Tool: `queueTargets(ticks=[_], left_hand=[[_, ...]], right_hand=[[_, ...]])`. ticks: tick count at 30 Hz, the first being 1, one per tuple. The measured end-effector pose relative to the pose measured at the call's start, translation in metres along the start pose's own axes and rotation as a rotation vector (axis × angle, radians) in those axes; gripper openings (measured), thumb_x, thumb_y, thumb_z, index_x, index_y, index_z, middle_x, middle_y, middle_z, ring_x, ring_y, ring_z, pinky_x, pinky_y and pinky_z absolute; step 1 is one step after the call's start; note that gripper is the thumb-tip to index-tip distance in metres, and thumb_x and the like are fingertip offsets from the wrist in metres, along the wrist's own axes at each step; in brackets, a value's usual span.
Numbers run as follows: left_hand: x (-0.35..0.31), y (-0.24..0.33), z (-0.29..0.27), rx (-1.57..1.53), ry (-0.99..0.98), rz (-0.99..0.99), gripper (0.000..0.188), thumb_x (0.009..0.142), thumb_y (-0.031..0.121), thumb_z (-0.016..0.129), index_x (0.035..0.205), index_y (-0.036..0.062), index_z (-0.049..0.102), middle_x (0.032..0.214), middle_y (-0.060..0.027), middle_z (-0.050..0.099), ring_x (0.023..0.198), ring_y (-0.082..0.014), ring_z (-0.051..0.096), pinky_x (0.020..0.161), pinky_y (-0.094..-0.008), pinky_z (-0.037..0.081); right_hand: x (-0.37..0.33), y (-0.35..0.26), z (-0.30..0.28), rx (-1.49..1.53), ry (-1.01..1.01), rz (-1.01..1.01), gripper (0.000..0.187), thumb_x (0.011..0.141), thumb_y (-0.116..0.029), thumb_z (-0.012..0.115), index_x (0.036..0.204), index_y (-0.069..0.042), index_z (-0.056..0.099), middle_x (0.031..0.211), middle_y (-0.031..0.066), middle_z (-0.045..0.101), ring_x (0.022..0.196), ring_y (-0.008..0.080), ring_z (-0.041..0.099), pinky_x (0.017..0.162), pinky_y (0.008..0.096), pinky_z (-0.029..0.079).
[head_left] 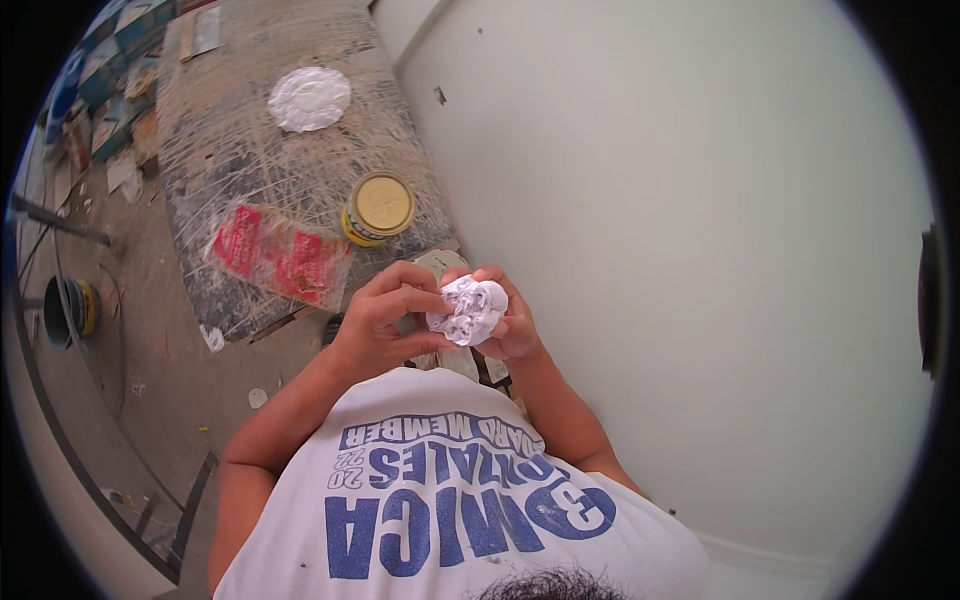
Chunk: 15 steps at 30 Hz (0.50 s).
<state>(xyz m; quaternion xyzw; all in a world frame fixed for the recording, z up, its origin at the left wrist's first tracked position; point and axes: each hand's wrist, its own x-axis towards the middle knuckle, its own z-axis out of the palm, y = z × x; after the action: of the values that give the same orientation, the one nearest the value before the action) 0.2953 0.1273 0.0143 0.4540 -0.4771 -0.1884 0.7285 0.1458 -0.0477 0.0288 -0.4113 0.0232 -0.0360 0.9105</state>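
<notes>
While left hand [385, 312] grips left side of crumpled white wad [470, 311], right hand [514, 322] clamps opposite side; wad held just off near right corner of bench [225, 125]. Cream-lidded can [384, 204] near same corner; red-and-clear packet [280, 252] along near edge.

The crumpled white wad [470, 312], paper or cloth being unclear, hides the palm of the right hand [510, 325], and some fingertips of the left hand [390, 315] are lost against its folds. Hands and white T-shirt [285, 535] cover much of the pale blocks [460, 365] beneath. The scratched tabletop [225, 105] is cut off by the top edge, the shirt and dark hair [550, 587] by the lower one. The black lens rim crops the stacked boxes [115, 70] — blurred, contents unreadable — and a dark object [930, 300] of unknown kind. On the floor, a yellow scrap [204, 429] is too small to identify
</notes>
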Motion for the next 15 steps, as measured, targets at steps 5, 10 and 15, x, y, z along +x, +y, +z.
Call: queueTargets(ticks=[5,10,15], left_hand=[[0.017,0.013,0.020,-0.013,-0.145,-0.077,0.052,0.068,0.012,0.093,0.116,0.0115,0.072,0.120,-0.0092,0.056,0.094,-0.0193,0.066,0.073,-0.0330,0.058],[0.039,0.028,0.027,0.064,-0.605,-0.171,0.051,0.069,0.008,0.091,0.117,0.0097,0.073,0.127,-0.0114,0.054,0.094,-0.0231,0.071,0.077,-0.0356,0.058],[0.028,-0.001,0.041,0.031,-0.552,-0.128,0.034,0.077,-0.001,0.083,0.108,0.0092,0.075,0.124,-0.0107,0.056,0.089,-0.0230,0.070,0.077,-0.0355,0.058]], right_hand=[[-0.037,-0.016,-0.004,-0.222,0.014,-0.035,0.064,0.080,-0.022,0.087,0.135,-0.012,0.056,0.144,0.0162,0.050,0.128,0.0260,0.055,0.105,0.0396,0.049],[-0.068,-0.016,-0.006,-0.357,0.046,-0.003,0.065,0.081,-0.024,0.086,0.136,-0.009,0.054,0.142,0.0115,0.052,0.125,0.0224,0.056,0.106,0.0376,0.047],[-0.087,-0.013,0.006,-0.327,0.310,0.003,0.070,0.087,-0.032,0.079,0.142,-0.005,0.045,0.138,0.0110,0.054,0.121,0.0216,0.059,0.100,0.0374,0.051]])
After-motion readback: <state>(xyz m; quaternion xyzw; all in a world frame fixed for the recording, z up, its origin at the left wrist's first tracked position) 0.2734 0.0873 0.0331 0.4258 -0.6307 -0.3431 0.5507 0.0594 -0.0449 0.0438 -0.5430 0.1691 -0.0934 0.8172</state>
